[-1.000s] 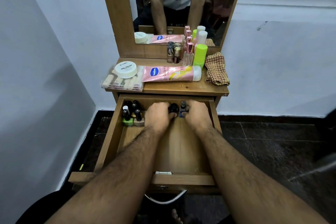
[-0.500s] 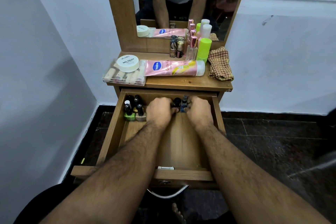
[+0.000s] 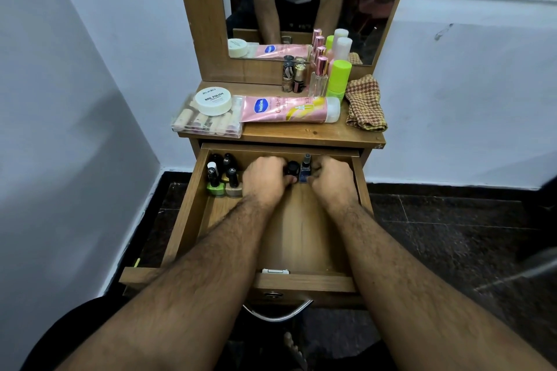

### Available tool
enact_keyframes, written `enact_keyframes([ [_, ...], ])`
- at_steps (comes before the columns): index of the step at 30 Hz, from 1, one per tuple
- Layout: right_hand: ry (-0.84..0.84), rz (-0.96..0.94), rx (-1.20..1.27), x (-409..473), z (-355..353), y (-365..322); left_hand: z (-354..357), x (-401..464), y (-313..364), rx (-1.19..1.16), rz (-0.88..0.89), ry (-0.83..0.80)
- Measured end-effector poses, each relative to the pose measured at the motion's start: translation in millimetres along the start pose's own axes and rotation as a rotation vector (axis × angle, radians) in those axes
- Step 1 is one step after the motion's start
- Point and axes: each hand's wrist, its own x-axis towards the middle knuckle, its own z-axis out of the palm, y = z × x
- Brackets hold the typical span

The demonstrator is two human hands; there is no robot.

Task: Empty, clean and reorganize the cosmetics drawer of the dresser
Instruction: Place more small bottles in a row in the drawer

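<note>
Wooden drawer (image 3: 193,214) long axis toward viewer | left hand (image 3: 265,179) curled on black-capped bottle (image 3: 292,170) | right hand (image 3: 331,179) curled beside upright blue nail-polish bottle (image 3: 306,172), hold unclear

Dim, even indoor light; soft shadows fill the open wooden drawer (image 3: 193,220). Wide-angle bending at edges, which blur slightly; centre sharp.

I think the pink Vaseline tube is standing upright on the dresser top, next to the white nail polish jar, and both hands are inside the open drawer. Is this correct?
Not quite. In the head view the pink Vaseline tube lies on its side on the dresser top, not upright. The rest holds: it is next to the white nail polish jar, and the left hand and right hand are inside the open drawer.
</note>
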Motion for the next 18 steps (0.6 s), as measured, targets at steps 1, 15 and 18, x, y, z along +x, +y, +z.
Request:
enact_keyframes([
  [1,-0.001,-0.011,-0.017,-1.6,-2.4,-0.4,-1.7,-2.0,0.2,-0.001,-0.002,-0.004],
  [15,0.145,-0.207,-0.090,-33.0,-58.7,-39.4,-54.9,-36.1,13.5,-0.093,0.082,0.137],
  [18,0.257,-0.299,-0.117,-24.8,-82.4,-63.1,-80.4,-29.0,21.7,-0.163,0.128,0.306],
])
